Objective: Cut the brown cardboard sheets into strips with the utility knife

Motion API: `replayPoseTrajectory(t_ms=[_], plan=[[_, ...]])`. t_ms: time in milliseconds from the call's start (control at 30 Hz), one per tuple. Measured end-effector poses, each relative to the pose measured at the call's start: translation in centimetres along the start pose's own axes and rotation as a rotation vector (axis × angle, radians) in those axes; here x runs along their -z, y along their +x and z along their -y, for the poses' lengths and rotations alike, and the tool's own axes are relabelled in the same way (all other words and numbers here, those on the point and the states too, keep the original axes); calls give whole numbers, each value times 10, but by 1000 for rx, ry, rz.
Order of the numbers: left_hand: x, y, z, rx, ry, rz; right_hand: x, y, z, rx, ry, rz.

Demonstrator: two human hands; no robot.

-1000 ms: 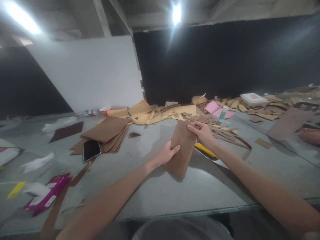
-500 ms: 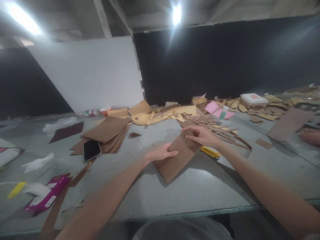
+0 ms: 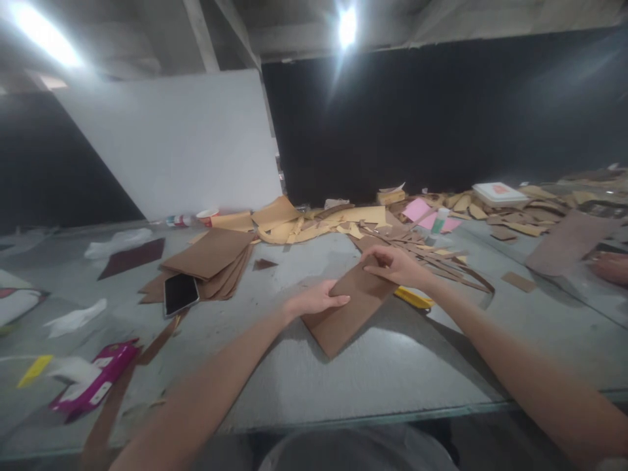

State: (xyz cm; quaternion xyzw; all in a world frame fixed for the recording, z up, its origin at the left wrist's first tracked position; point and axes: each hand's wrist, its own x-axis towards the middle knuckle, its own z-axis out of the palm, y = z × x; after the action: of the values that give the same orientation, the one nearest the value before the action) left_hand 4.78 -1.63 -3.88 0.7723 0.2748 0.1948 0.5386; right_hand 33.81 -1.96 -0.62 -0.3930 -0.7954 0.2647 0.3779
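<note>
A flat brown rectangular sheet [image 3: 343,320], which looks like leather or card, is held tilted above the table. My left hand [image 3: 314,299] grips its left edge, thumb on the upper face and fingers hidden underneath. At the far edge, my right hand [image 3: 392,265] pinches the sheet between thumb and curled fingers. Just right of the sheet, below my right wrist, lies a yellow cutter knife [image 3: 415,298]. To the left, a pile of similar brown sheets [image 3: 209,252] has a dark-screened phone [image 3: 180,294] resting on its near edge.
Narrow brown strips [image 3: 441,261] and tan offcuts [image 3: 324,222] cover the table's back. A purple packet with white tissue [image 3: 95,386] lies front left. Pink paper [image 3: 417,209], a small green-and-white bottle [image 3: 440,221] and a white box [image 3: 499,193] are at back right. Another person's hand [image 3: 611,267] shows at the right edge.
My right hand's fingers have shifted slightly at the sheet's far edge. The left hand and the sheet stay in nearly the same place.
</note>
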Motion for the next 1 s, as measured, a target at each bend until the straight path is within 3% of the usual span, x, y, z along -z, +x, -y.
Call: replayPoseTrajectory(t_ms=[333,1000], plan=[[-2,-1,-6,-64,16,-24,4,4,-14,-67,-34,6],[2,1,0,24,37,66,0,4,-10,-104,-158,-37]])
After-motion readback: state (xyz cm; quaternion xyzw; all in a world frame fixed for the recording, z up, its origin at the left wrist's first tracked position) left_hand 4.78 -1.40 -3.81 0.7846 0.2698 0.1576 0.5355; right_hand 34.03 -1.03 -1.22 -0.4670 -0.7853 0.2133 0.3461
